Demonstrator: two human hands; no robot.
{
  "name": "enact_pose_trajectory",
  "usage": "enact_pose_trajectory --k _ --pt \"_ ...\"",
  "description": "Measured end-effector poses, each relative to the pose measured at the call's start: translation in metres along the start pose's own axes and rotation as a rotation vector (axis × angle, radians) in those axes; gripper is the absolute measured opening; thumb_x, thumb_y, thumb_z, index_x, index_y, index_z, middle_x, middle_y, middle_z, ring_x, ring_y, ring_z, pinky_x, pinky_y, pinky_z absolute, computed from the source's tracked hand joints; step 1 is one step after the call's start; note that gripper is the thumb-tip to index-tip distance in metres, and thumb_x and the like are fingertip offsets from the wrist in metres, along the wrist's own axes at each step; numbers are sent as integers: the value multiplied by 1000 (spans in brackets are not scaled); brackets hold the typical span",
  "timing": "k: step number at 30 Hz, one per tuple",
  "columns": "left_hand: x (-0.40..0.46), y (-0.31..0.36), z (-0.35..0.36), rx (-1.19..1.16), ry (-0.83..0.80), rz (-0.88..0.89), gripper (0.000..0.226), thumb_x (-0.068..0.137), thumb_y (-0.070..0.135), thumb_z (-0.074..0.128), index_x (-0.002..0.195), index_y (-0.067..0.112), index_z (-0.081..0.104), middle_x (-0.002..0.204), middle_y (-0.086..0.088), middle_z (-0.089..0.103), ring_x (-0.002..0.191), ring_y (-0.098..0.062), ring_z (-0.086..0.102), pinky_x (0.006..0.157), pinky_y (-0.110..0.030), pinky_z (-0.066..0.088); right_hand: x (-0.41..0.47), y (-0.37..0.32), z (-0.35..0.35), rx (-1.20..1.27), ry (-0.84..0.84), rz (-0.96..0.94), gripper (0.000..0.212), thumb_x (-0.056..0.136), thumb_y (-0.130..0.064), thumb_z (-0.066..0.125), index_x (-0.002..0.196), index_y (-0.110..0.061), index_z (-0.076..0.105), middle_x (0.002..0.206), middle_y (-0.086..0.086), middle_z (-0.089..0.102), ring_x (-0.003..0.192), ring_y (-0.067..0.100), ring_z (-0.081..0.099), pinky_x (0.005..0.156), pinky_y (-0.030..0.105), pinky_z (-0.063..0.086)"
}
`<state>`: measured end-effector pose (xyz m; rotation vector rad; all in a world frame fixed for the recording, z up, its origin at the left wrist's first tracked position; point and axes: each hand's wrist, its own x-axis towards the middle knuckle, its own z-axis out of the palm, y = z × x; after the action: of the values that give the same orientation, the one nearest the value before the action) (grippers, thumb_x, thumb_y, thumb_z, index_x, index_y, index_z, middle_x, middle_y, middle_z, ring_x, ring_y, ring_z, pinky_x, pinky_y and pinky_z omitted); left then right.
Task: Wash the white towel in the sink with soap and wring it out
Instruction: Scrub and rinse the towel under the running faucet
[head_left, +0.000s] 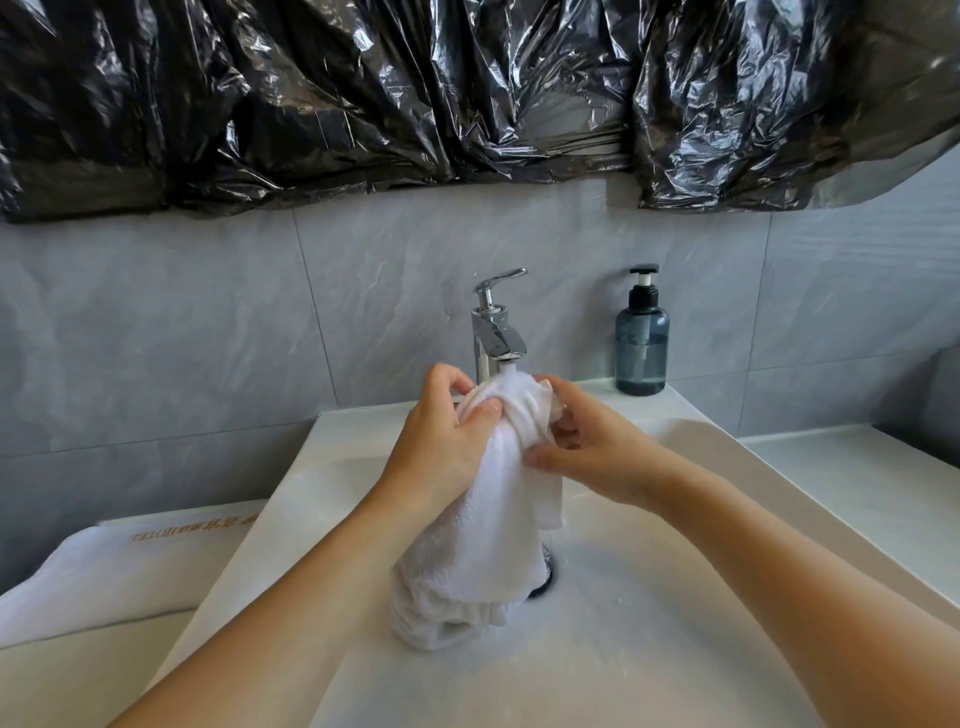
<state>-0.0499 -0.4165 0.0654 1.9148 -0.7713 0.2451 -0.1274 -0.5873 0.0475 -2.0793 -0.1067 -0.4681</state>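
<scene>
The white towel (483, 525) hangs bunched over the white sink (675, 597), its lower end resting in the basin beside the drain (545, 577). My left hand (441, 441) grips the towel's top from the left, fingers curled round the cloth. My right hand (582, 441) pinches the same bunch from the right. The top of the towel sits directly under the chrome faucet (493, 332) spout, where water runs onto it. A dark blue pump soap bottle (642, 338) stands on the rim at the back right.
A folded white cloth with gold lettering (130, 566) lies on the counter left of the sink. Grey tiles (208, 338) cover the wall and black plastic sheeting (415, 88) hangs above. A white counter (857, 467) extends to the right.
</scene>
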Motion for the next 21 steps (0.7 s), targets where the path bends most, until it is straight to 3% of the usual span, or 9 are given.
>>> enact_pose_trajectory --k 2,4,7,11,14,18,21 --pt "1 -2 0 -23 -10 11 20 97 33 56 100 26 39 69 2 50 59 -20 44 57 -33 32 2 1 0 -34 57 -11 36 80 -31 67 114 -22 60 100 17 69 93 36 64 90 54 49" --pt "2 -4 1 -36 -16 17 18 98 33 55 98 25 39 62 5 44 54 -19 39 55 -32 29 1 -1 0 -35 91 -12 20 90 -15 58 109 -15 64 99 14 71 88 28 65 89 50 49" --pt "2 -6 1 -38 -24 7 17 99 33 55 96 23 42 57 9 40 48 -13 34 52 -30 26 0 -1 1 -70 103 16 25 95 -7 47 106 -17 67 95 9 71 88 30 64 82 46 51" --pt "2 -7 1 -48 -48 2 16 98 35 54 93 25 42 58 7 41 49 -12 34 52 -30 28 1 2 1 -69 101 24 18 99 -10 51 105 -22 64 87 -1 67 79 14 60 77 38 49" --pt "3 -8 2 -68 -53 -2 17 98 35 55 92 25 42 59 5 41 51 -15 35 54 -31 29 3 3 1 -37 105 15 27 96 -10 54 118 -25 60 91 8 67 79 18 59 75 40 48" --pt "4 -9 3 -92 -70 -20 17 97 35 55 90 26 42 59 4 40 53 -17 34 56 -32 30 2 2 3 -27 107 8 33 86 -22 53 118 -27 60 94 13 68 87 35 62 81 51 50" --pt "4 -9 2 -125 -83 -39 16 97 34 54 90 25 43 61 1 42 55 -18 36 57 -34 30 2 4 2 -15 102 -6 34 93 -13 55 123 -28 57 96 14 69 92 36 63 86 53 49"
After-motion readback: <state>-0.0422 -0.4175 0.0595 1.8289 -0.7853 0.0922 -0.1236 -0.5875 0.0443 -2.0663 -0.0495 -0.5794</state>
